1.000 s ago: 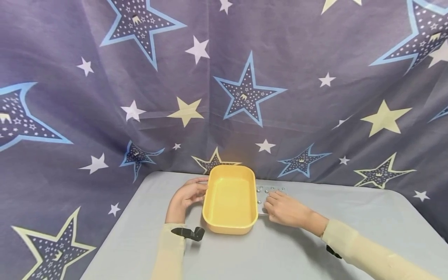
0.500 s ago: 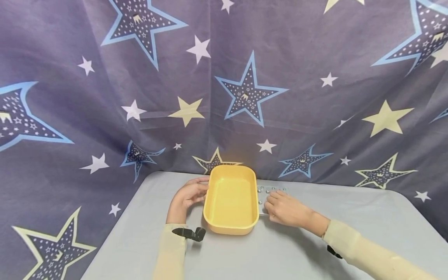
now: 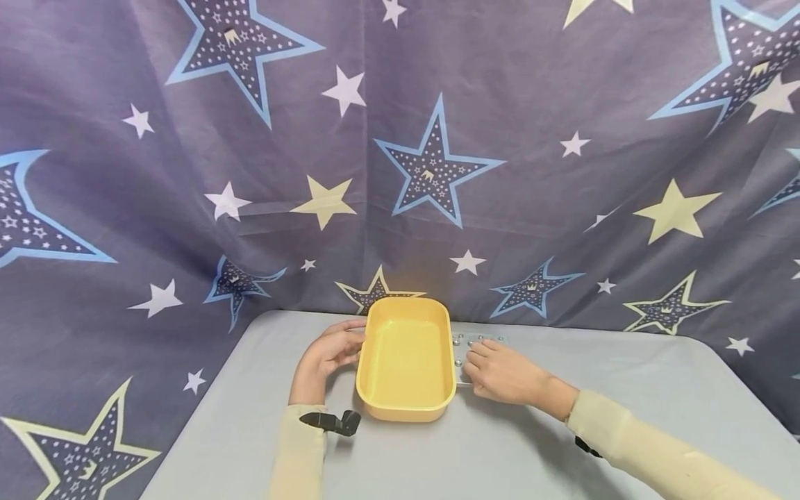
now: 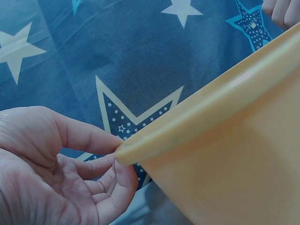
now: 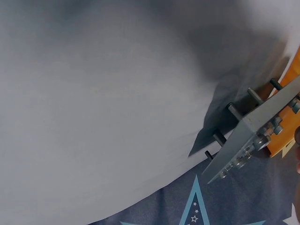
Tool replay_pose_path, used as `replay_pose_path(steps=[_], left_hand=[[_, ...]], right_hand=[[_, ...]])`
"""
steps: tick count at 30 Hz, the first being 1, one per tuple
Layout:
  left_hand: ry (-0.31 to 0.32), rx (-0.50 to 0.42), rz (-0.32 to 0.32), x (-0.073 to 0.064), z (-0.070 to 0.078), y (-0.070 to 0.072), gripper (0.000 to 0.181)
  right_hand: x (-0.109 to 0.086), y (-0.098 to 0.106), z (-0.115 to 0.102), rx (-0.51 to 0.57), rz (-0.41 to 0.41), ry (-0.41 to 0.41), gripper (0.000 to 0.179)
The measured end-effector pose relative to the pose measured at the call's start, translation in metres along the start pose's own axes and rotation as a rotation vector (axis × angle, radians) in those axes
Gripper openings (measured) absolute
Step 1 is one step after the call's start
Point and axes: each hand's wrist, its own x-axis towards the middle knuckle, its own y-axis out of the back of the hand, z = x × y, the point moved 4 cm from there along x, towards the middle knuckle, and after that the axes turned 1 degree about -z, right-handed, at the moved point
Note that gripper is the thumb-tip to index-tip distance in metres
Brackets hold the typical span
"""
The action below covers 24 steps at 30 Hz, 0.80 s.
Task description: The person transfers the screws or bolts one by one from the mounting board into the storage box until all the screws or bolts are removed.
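My left hand (image 3: 337, 347) pinches the left rim of a yellow plastic tray (image 3: 406, 367) with rounded corners. In the left wrist view, the thumb and fingers close on the rim (image 4: 187, 126) of this tray. To its right, a grey metal plate (image 5: 262, 112) has several bolts (image 5: 260, 140) passing through it, with shanks sticking out underneath. My right hand (image 3: 503, 371) is over the plate's near right part, fingers curled, seemingly pinching one of the bolts; the hand itself hides the grip. Only a sliver of its fingers shows at the right edge of the right wrist view.
A pale grey cloth-covered table (image 3: 500, 451) lies under everything. Behind it and to the left hangs a purple curtain (image 3: 281, 160) with stars, close to the tray's far end. Each wrist wears a black strap (image 3: 321, 420).
The whole head view has shifted slightly. Both hands, the tray and the bolted plate keep about the same places relative to each other.
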Motion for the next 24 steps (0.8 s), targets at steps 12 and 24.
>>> replay_pose_path(steps=[12, 24], left_hand=[[0.003, -0.001, -0.001, 0.0015, 0.0046, 0.0004, 0.054], [0.01, -0.015, -0.001, 0.0002, 0.0005, 0.0005, 0.055]], right_hand=[[0.0032, 0.0032, 0.0055, 0.046, 0.027, -0.015, 0.017], [0.0011, 0.0001, 0.0025, 0.068, 0.021, -0.019, 0.016]])
